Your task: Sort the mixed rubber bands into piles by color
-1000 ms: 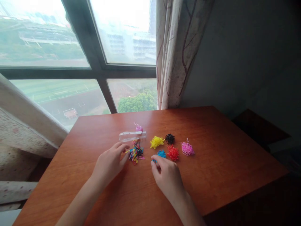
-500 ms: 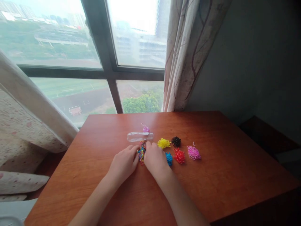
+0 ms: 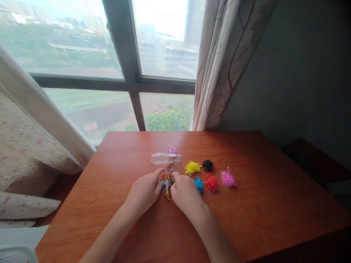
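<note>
A mixed-colour pile of small rubber bands (image 3: 166, 188) lies on the wooden table between my hands. At its left edge, my left hand (image 3: 145, 188) rests with thumb and index finger apart, touching the bands. My right hand (image 3: 187, 189) is curled at the pile's right side, its thumb and index finger closed on what looks like a black rubber band (image 3: 170, 174). Just beyond my fingertips sit a few loose bands (image 3: 168, 167). Sorted piles are on the right: yellow (image 3: 193, 167), black (image 3: 207, 166), blue (image 3: 199, 185) partly behind my right hand, red (image 3: 211, 182) and pink (image 3: 228, 179).
A clear plastic bottle (image 3: 161, 158) lies on its side beyond the pile, with a pink round object (image 3: 172, 150) behind it. The table (image 3: 263, 204) reaches to the window, which has a curtain (image 3: 211, 65) on each side.
The mixed pile now sits nearer to me and looks more bunched. A few bands show apart from it, towards the bottle. My view has shifted slightly left.
</note>
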### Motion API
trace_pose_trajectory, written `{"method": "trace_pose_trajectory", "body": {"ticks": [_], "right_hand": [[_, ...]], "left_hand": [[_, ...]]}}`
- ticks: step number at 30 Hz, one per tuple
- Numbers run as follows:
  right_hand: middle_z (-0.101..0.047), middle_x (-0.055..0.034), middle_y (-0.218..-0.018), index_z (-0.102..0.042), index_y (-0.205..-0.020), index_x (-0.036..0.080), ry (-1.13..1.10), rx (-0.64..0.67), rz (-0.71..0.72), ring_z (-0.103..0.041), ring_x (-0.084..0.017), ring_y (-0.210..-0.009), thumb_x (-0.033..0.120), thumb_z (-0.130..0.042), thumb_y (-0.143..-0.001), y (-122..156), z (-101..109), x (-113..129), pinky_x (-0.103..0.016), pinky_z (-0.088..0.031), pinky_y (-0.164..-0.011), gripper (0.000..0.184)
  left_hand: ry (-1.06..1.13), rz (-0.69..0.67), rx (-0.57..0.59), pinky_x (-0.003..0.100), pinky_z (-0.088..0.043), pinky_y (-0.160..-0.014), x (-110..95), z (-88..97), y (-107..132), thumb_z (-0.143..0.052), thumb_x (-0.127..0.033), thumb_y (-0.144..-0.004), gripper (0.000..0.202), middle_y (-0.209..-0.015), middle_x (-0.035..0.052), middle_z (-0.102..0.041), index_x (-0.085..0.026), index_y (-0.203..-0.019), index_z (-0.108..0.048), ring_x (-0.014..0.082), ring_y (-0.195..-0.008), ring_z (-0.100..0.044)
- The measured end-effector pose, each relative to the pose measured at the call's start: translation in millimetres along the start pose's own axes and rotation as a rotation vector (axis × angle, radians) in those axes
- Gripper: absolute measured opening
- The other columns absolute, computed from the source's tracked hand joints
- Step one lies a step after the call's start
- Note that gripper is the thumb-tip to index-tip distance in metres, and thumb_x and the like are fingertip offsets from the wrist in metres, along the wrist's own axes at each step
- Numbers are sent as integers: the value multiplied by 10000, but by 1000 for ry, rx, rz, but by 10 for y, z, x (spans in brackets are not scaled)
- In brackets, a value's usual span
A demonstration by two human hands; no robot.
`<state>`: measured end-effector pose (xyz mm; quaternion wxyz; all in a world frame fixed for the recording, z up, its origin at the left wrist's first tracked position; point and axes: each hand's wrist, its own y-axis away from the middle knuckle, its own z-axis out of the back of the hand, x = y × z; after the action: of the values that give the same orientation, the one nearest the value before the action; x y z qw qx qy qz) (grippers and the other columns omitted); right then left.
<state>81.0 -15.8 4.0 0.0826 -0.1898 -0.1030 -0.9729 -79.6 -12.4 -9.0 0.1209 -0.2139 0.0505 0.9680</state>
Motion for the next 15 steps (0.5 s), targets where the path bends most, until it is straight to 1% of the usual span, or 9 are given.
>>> {"method": "trace_pose_trajectory", "body": {"ticks": [3, 5, 10, 15], "right_hand": [[-726, -111, -928, -646, -1030, 163, 9, -16, -7, -692, -251, -886, 98, -492, -879, 3, 23, -22, -283, -420, -716, 225], [-725, -105, -924, -650, -1024, 166, 7, -20, -5, -691, -247, -881, 101, -484, -888, 8, 33, -31, -280, -416, -713, 224], [-720, -97, -937, -653, -1041, 173, -7, -41, 3, -684, -235, -887, 101, -475, -899, 37, 22, -49, -274, -410, -717, 238], [-723, -95, -924, -662, -1012, 174, -27, -50, -8, -684, -231, -859, 114, -490, -894, 46, 13, -72, -268, -393, -683, 217]], "left_hand": [[-90, -6, 18, 287, -476, -711, -24, 13, -90, -374, -274, -967, 396, -1080, 47, -749, -306, -1342, -498, 251, -955, -716], [-138, -1, 25, 289, -476, -705, -53, 11, -142, -368, -286, -972, 401, -1087, 56, -745, -315, -1353, -489, 255, -955, -717], [-186, 20, 40, 298, -474, -688, -96, 0, -235, -372, -277, -962, 370, -1038, 73, -749, -296, -1300, -523, 262, -903, -722], [-171, 27, 50, 281, -450, -676, -95, -5, -302, -357, -320, -978, 300, -986, 67, -749, -280, -1189, -566, 247, -886, -719]]}}
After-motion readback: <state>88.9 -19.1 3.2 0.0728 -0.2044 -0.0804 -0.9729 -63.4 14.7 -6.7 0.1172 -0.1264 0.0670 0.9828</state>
